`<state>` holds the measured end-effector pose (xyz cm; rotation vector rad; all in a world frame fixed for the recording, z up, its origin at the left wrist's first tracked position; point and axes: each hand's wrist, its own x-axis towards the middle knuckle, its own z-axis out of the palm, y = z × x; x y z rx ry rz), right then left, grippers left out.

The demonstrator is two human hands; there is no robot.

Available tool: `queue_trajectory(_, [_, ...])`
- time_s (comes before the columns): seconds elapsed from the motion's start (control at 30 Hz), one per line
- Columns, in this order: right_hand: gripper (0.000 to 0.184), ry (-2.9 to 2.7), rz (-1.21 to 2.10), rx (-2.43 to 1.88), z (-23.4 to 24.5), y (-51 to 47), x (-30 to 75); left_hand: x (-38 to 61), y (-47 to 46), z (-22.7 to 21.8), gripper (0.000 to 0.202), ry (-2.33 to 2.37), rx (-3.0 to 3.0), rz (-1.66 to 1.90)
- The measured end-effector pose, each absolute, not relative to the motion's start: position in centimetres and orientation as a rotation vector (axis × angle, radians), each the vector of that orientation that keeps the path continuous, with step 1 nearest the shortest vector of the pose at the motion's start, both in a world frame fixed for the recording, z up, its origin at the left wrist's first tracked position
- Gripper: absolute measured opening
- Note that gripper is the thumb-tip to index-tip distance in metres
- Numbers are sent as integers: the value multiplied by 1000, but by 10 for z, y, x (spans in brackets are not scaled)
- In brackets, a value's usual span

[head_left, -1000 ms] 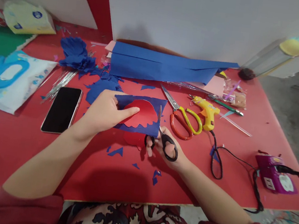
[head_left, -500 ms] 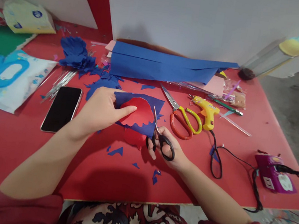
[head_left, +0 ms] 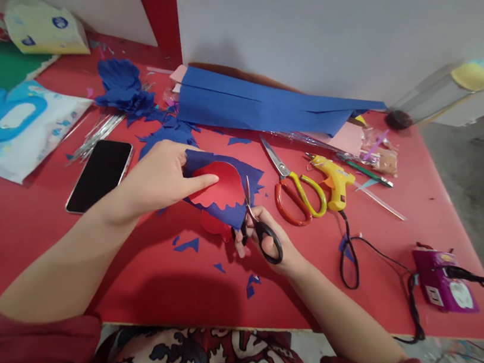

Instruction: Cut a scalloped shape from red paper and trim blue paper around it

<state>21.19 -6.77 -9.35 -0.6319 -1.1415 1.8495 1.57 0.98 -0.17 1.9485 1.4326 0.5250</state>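
Note:
My left hand (head_left: 171, 174) pinches a piece of blue paper (head_left: 230, 215) together with a red paper template (head_left: 225, 188) lying on top of it; the thumb presses on the red face. The template has a rounded top and a wavy lower edge. In my right hand (head_left: 276, 243) are small black-handled scissors (head_left: 268, 239), their blades at the right edge of the blue paper. Under the paper, another red shape (head_left: 213, 224) shows partly. Small blue scraps (head_left: 188, 246) lie on the red table (head_left: 139, 275) below my hands.
Larger scissors (head_left: 296, 195) and a yellow glue gun (head_left: 334, 179) with a cord lie to the right, near a purple box (head_left: 444, 282). A phone (head_left: 101, 177), wires (head_left: 100, 131) and a wipes pack (head_left: 24, 127) are left. Blue sheets (head_left: 252, 108) lie behind.
The blue paper and red template have tilted slightly, their right side dropping. The scissors have shifted a little left, and the fingers of my right hand have moved in the handles.

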Motion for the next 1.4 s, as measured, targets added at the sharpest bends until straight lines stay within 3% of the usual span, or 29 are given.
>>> queue_trajectory(0.73, [38,-1081,1858,-524,-96,-71,211,17,13,-9,26,1430,1839,506])
queue_trajectory(1.2, [41,-1040,1836,-624,-97,-69,211,18,13,-8,27,1520,1881,462])
queue_trajectory(1.4, [39,-1079,1814,-618,-95,-68,211,18,16,-7,30,1539,1970,303])
